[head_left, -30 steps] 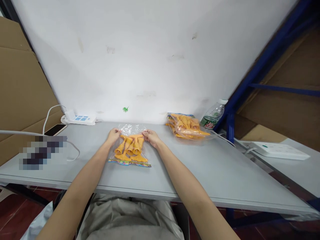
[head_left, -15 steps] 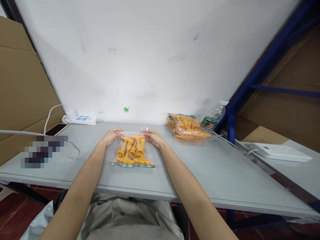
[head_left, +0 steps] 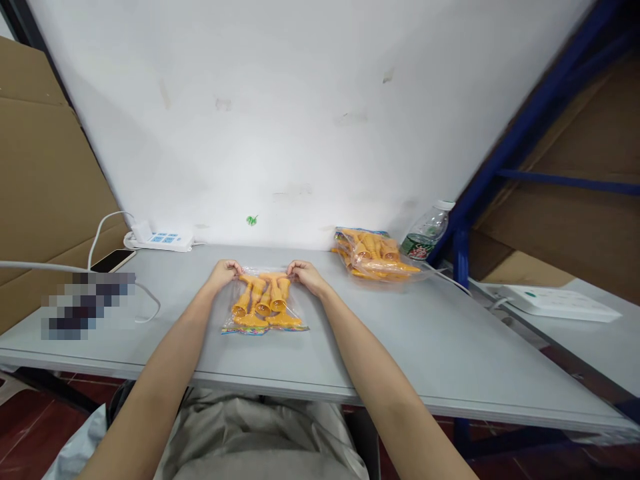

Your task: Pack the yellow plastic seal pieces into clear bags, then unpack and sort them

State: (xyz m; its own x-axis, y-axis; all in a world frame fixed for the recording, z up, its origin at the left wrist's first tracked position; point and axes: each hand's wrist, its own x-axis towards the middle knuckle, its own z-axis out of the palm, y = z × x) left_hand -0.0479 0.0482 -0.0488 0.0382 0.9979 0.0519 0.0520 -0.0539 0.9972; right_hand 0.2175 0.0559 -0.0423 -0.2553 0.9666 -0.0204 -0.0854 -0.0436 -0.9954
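A clear plastic bag [head_left: 296,319] lies on the grey table in front of me, with several orange boot-shaped plastic pieces [head_left: 277,293] inside. Its coloured printed edge faces me. My left hand [head_left: 225,273] pinches the far left corner of the bag between closed fingers. At the far right corner, my right hand [head_left: 304,274] grips the film in the same way. The far edge is stretched between both hands. To the right, more filled bags [head_left: 375,253] with similar orange pieces are stacked against the wall.
A plastic bottle [head_left: 427,230] leans by the blue metal frame [head_left: 461,257]. A white power strip [head_left: 170,241], a phone [head_left: 114,260] and cables are at the left, beside a cardboard box [head_left: 40,173]. Another white power strip [head_left: 560,303] lies far right.
Along the bag's far edge, the loose film that stood up has come down flatter. Both hands have shifted slightly and still hold the corners.
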